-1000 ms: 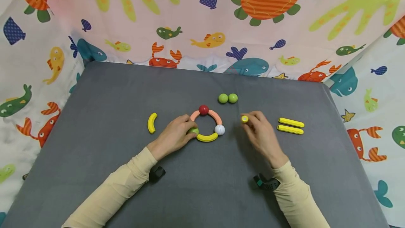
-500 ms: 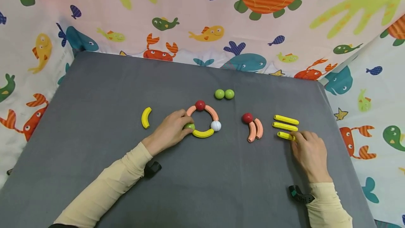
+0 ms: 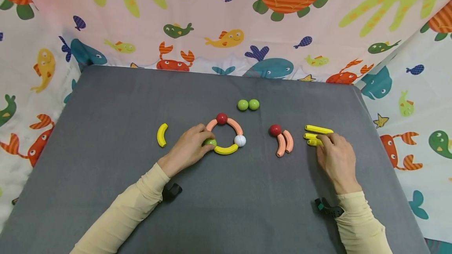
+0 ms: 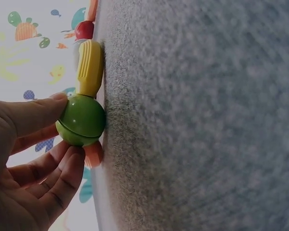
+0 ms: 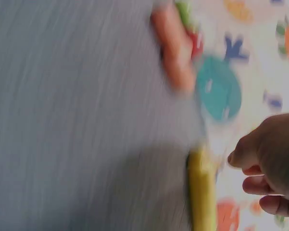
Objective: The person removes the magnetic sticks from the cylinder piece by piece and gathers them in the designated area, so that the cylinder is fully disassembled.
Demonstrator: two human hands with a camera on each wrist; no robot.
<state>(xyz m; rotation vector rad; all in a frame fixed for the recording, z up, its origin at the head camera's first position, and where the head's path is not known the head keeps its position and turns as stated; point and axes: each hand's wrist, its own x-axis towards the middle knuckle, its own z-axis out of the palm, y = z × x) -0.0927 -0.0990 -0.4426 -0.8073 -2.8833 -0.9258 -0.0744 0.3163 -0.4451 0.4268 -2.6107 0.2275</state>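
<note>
Thumb and fingers of my left hand (image 3: pixel 185 146) pinch a green ball (image 4: pixel 81 118) that sits in a ring of beads on the grey table. Going round, the ring has a curved yellow piece (image 3: pixel 226 150), a white ball (image 3: pixel 240 140), curved salmon pieces (image 3: pixel 235 126) and a red ball (image 3: pixel 221 118). My right hand (image 3: pixel 337 162) is at the right ends of three straight yellow sticks (image 3: pixel 319 129), covering part of the lower two in the head view. In the blurred right wrist view, its loosely bent fingers (image 5: pixel 243 156) are beside a yellow stick (image 5: pixel 202 192), with nothing between them.
Left of the ring lies another curved yellow piece (image 3: pixel 162 135). Two green balls (image 3: pixel 242 105) sit behind it. Between ring and sticks are a second red ball (image 3: pixel 275 130) and two curved salmon pieces (image 3: pixel 288 141). A sea-animal printed cloth (image 3: pixel 141 56) surrounds the table (image 3: pixel 226 207).
My right hand has carried a yellow stick rightward, set it down by the other two and shifted it up close against them. The left hand has kept its pinch on the green ball.
</note>
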